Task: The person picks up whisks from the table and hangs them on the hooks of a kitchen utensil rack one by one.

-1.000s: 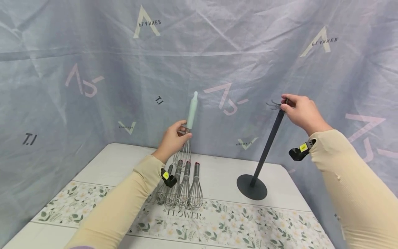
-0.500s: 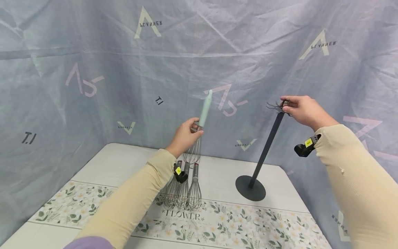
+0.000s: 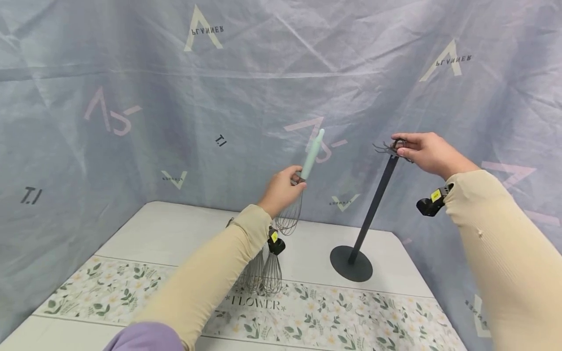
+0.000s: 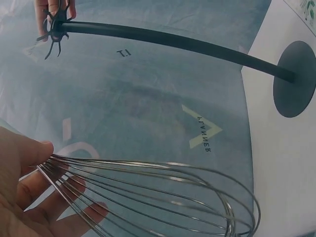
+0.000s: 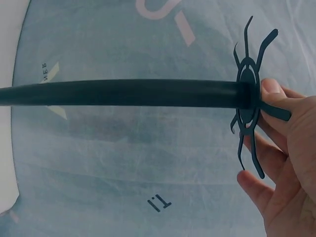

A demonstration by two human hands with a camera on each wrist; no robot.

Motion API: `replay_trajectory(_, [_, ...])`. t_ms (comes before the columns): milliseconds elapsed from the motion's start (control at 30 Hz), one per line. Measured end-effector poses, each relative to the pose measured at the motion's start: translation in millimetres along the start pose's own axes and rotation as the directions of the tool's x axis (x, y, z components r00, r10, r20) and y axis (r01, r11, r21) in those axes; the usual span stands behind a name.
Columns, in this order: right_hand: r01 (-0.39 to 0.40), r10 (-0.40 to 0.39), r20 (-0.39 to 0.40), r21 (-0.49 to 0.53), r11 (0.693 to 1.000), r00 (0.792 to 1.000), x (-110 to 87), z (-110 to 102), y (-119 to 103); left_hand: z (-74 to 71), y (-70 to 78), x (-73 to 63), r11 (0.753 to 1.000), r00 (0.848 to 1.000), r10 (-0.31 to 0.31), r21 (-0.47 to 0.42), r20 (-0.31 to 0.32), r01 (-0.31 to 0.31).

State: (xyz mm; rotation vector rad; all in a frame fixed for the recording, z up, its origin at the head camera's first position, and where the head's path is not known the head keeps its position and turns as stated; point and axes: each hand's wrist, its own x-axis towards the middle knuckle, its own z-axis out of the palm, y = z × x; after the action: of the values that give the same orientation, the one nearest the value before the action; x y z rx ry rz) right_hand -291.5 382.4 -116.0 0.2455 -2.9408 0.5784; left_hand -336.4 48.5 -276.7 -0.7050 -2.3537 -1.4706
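Observation:
My left hand [image 3: 281,191] pinches a wire whisk [image 3: 311,156] where its wires meet the mint-green handle. The whisk stands nearly upright in the air, handle up and leaning a little right. In the left wrist view its balloon of wires [image 4: 143,163] spreads out from between thumb and fingers. At the top of a black hook stand [image 3: 373,210], my right hand [image 3: 431,154] grips the top between thumb and fingers. Several curved hooks [image 5: 266,47] fan out there with nothing hanging on those that show. The whisk is left of the stand, apart from it.
More metal whisks [image 3: 272,277] lie on the table [image 3: 184,229], partly hidden by my left forearm. The stand's round base [image 3: 351,263] rests on the table's right side. A grey-blue printed cloth [image 3: 246,97] hangs behind and along both sides.
The left hand has carried the whisk to the right, toward the stand. The left forearm now covers more of the whisks on the table. The right hand remains at the stand's top.

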Motion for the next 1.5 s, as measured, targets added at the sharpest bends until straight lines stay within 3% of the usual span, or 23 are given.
replay_trajectory(500, [0.033, -0.033, 0.014, 0.032, 0.999, 0.999, -3.6, -5.5, 4.9, 32.6, 21.6, 15.3, 0.999, 0.998, 0.018, 0.049, 0.067, -0.021])
replay_trajectory(833, [0.05, -0.05, -0.005, -0.008, 0.999, 0.999, -5.5, -3.1, 5.3, 52.5, 32.1, 24.6, 0.994, 0.994, 0.028, 0.098, 0.102, -0.038])
replay_trajectory(1067, [0.054, -0.054, -0.009, -0.04, 0.998, 0.998, -7.1, -5.0, 1.7, 58.8, 35.3, 27.6, 0.994, 0.994, 0.044, 0.091, 0.099, -0.053])
replay_trajectory(1500, [0.038, -0.038, -0.022, 0.01, 0.999, 0.999, -5.8, 1.4, -1.2, 65.9, 38.7, 29.9, 0.987, 0.991, 0.081, 0.127, 0.104, -0.094])
